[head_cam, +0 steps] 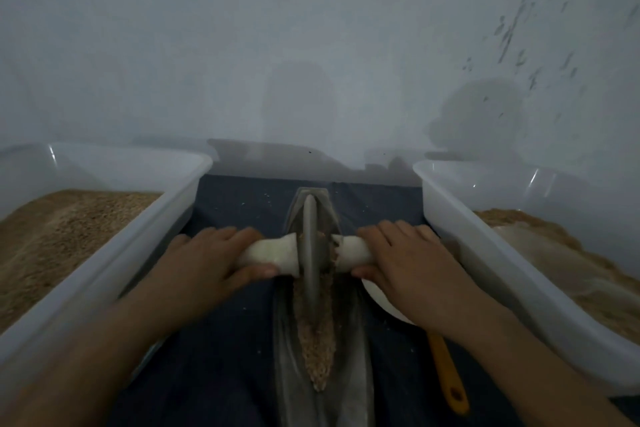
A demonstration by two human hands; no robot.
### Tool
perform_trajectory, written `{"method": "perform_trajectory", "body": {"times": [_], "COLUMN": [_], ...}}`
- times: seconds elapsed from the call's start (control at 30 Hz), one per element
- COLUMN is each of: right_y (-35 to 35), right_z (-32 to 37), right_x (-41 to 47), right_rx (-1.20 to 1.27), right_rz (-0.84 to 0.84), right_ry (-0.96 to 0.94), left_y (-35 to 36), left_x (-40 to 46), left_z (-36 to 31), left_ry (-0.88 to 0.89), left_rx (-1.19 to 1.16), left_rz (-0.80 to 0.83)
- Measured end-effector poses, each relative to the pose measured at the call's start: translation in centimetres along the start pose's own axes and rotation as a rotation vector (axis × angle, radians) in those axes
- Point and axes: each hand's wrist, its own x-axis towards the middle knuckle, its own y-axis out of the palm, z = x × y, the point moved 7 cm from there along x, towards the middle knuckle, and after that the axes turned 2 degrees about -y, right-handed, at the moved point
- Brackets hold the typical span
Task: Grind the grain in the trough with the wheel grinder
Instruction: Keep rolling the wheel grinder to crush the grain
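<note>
Left hand and right hand grasp, partly hiding, pale handles of the grey metal wheel grinder upright in a narrow grey trough of brown crushed grain.

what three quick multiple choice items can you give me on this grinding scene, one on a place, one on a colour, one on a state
1. Where does the orange-handled scoop lie?
A. in the left tub
B. right of the trough, on the dark cloth
C. inside the trough

2. What colour are the wheel grinder's handles?
A. white
B. orange
C. black

3. How do the hands meet the grinder?
A. only the left hand holds it
B. both hover above it
C. each hand's grip is on one handle

Answers: 1 B, the scoop lies beside the trough under the right hand's forearm. 2 A, both handles look white. 3 C, the left hand and right hand wrap the handles either side of the wheel.
</note>
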Motion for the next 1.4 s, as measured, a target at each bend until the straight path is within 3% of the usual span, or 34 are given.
{"method": "perform_trajectory", "body": {"times": [0.13,0.27,0.6,0.73,0.87,1.03,1.17,1.4], "right_y": [1.2,1.7,-2.3,-1.8,0.0,0.9,0.9,-1.7], "right_z": [-1.1,-1.4,0.7,0.6,-0.3,-0.8,-0.9,0.7], "right_x": [1.2,0.7,-2.9,-2.1,-0.2,0.9,-0.2,-2.8], "right_rx": [0.009,0.018,0.298,0.193,0.044,0.036,0.080,0.281], "right_rz": [-0.146,-0.063,0.424,0.283,0.003,-0.133,0.037,0.438], "right_ry": [0.098,0.044,-0.061,-0.045,0.009,0.065,0.031,-0.055], "left_y": [-0.6,-0.9,-1.7,-1.0,-0.7,0.2,-0.8,-1.3], "left_x": [0.5,0.3,-1.8,-1.2,0.1,0.7,0.0,-1.9], "left_z": [-0.9,-1.2,-1.0,-0.9,-0.9,-0.6,-1.1,-0.7], "left_ry": [-0.067,0.029,0.155,0.077,0.056,0.048,0.175,0.212], "left_rx": [0.193,0.193,-0.175,-0.169,0.082,0.211,0.131,-0.119], "left_rz": [-0.281,-0.330,0.157,0.162,-0.161,-0.256,-0.246,0.137]}}
